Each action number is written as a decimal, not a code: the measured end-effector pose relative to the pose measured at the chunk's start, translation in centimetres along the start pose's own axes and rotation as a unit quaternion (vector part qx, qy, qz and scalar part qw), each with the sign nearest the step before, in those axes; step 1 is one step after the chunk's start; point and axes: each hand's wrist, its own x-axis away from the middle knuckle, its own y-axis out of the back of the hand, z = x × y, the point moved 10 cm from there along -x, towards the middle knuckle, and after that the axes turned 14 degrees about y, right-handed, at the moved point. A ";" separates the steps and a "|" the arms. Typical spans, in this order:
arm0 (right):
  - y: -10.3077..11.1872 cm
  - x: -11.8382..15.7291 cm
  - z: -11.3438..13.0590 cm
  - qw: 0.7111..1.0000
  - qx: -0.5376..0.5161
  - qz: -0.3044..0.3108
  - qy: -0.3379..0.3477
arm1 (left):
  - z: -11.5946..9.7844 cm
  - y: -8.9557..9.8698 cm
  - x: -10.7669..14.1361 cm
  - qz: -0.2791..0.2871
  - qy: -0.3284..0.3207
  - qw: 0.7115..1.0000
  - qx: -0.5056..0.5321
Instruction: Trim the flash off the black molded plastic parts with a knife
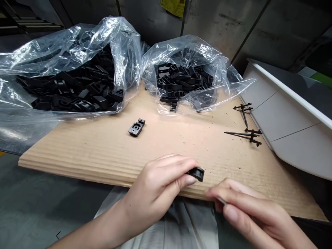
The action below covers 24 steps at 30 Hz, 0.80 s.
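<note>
A black moulded plastic clip (197,174) is pinched between thumb and fingers of the left hand (158,193), and a thin pin (221,200), partly blurred, is pinched by the right hand (249,211), both just above the ribbed edge of a corrugated cardboard sheet (166,148) on a grey bench (44,207). A single clip (136,127) and spindly black moulded sprues (251,135) lie on the cardboard. Farther off, glossy polythene bags (186,48) spill heaped black parts (181,83), beside a white panel (290,128).

Two clear plastic bags (186,52) of black plastic parts (181,81), one loose black part (136,127) and two black pronged rods (251,135) are laid on a corrugated cardboard sheet (181,145).
</note>
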 end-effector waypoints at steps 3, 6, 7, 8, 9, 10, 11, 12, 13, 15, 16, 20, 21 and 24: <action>0.7 0.4 0.1 0.990 0.138 -0.033 0.018 | 0.3 0.0 -0.1 0.007 0.030 0.999 0.016; 0.3 0.2 0.5 0.984 0.164 -0.056 0.026 | 0.5 0.1 -0.1 0.005 0.046 0.998 0.036; 0.1 0.1 0.6 0.985 0.159 -0.062 0.027 | 0.7 0.2 -0.1 0.003 0.050 0.998 0.042; 0.0 0.0 0.6 0.986 0.153 -0.065 0.024 | 0.7 0.2 -0.1 0.001 0.051 0.998 0.047; -0.2 -0.1 0.5 0.987 0.144 -0.064 0.016 | 0.7 0.2 -0.1 0.001 0.051 0.997 0.051; -0.3 -0.2 0.4 0.989 0.135 -0.063 0.010 | 0.7 0.2 -0.1 0.001 0.047 0.997 0.053; -0.4 -0.2 0.3 0.990 0.128 -0.060 0.005 | 0.6 0.2 -0.1 0.001 0.041 0.998 0.055; -0.5 -0.3 0.3 0.991 0.122 -0.057 0.003 | 0.6 0.2 -0.1 0.002 0.035 0.998 0.058; -0.6 -0.4 0.2 0.991 0.118 -0.054 0.001 | 0.5 0.2 -0.1 0.004 0.032 0.998 0.061; -0.5 -0.4 0.1 0.991 0.119 -0.060 -0.005 | 0.6 0.2 -0.1 0.006 0.036 0.997 0.069; -0.4 -0.3 0.0 0.990 0.122 -0.064 -0.008 | 0.7 0.2 -0.1 0.008 0.041 0.996 0.076; -0.2 -0.1 0.4 0.984 0.154 -0.093 0.013 | 1.2 -0.2 -0.2 0.039 0.079 0.990 0.113; -0.2 0.0 0.7 0.980 0.169 -0.101 0.025 | 1.3 -0.3 -0.3 0.047 0.089 0.987 0.124; 0.0 0.4 1.8 0.961 0.226 -0.147 0.065 | 1.8 -0.5 -0.4 0.060 0.129 0.978 0.156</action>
